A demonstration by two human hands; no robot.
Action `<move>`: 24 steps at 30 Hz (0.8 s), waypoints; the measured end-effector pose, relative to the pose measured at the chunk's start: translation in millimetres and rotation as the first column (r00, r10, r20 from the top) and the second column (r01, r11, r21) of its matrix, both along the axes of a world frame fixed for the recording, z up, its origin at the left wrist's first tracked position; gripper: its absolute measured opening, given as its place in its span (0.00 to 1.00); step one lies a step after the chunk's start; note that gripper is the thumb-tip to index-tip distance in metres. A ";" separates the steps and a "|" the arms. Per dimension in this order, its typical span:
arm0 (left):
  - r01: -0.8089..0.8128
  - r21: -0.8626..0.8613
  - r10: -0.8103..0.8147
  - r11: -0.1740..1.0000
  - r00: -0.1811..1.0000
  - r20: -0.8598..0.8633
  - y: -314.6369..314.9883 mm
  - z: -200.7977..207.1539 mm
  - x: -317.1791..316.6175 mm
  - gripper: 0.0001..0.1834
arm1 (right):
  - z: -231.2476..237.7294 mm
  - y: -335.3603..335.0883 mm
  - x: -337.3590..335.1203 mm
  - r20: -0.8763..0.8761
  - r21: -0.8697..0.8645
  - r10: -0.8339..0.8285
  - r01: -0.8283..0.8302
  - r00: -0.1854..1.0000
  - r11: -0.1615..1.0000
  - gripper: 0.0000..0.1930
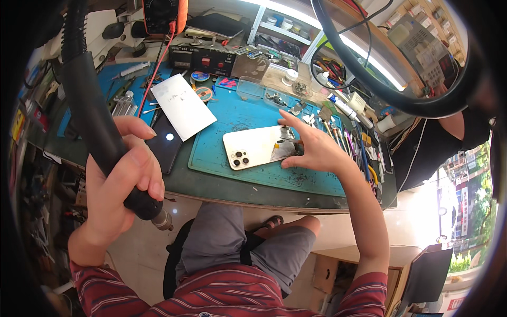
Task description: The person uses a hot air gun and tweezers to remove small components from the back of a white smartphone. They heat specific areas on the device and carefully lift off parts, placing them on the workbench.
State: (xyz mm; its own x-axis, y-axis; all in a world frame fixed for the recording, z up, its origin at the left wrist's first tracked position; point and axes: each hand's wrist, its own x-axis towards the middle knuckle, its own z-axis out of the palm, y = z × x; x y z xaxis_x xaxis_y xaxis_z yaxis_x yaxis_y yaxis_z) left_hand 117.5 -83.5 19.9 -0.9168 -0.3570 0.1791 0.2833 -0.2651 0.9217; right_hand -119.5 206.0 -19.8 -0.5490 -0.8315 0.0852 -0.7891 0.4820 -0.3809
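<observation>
My left hand (129, 174) is closed around the black handle of a hot-air gun (97, 127). Its metal nozzle points down, below the bench's front edge. On the blue work mat lies a white smartphone (251, 147), back side up, with its camera lenses at the near left. The back at its right end looks broken or opened, and dark parts show there. My right hand (314, 145) spans that end, thumb by the near edge and fingers by the far edge. My palm side and part of the phone's end are hidden.
A white paper sheet (185, 105) overlaps a dark flat device (169, 145) left of the mat (222, 116). Clear plastic trays (251, 87) stand behind the phone. Several pens and tools (346, 140) line the right. A thick black hose (422, 108) loops overhead at the upper right.
</observation>
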 end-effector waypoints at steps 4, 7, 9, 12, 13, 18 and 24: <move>0.015 -0.010 -0.015 1.000 1.000 0.024 1.6 0.6 -1.1 0.15 | -0.6 4.5 3.1 -0.065 0.121 0.006 0.002 0.998 0.993 0.53; 0.020 -0.015 -0.020 1.000 1.000 0.013 3.7 -0.1 -2.8 0.15 | 2.2 7.7 30.2 -0.069 0.151 -0.065 0.074 0.995 0.986 0.49; 0.010 0.006 -0.010 1.000 1.000 0.018 8.0 -0.2 -8.4 0.16 | -2.7 15.4 41.7 -0.133 0.125 -0.087 0.104 0.987 0.987 0.46; -0.004 0.027 0.003 1.000 1.000 0.027 12.9 3.4 -17.4 0.16 | -1.5 41.6 40.0 -0.037 -0.072 -0.297 0.294 0.954 0.953 0.25; -0.014 0.029 0.013 0.999 0.999 0.033 13.9 5.4 -19.5 0.16 | -0.7 45.4 38.7 0.002 -0.083 -0.385 0.384 0.923 0.920 0.21; 0.001 0.026 0.000 1.000 0.999 -0.034 21.6 15.5 -37.7 0.16 | -1.4 58.5 54.3 -0.163 -0.173 -0.292 0.264 0.943 0.949 0.11; 0.058 0.105 -0.041 0.993 0.987 -0.157 45.1 15.8 -84.5 0.14 | -10.1 55.4 56.1 -0.422 -0.058 -0.195 0.188 0.886 0.981 0.21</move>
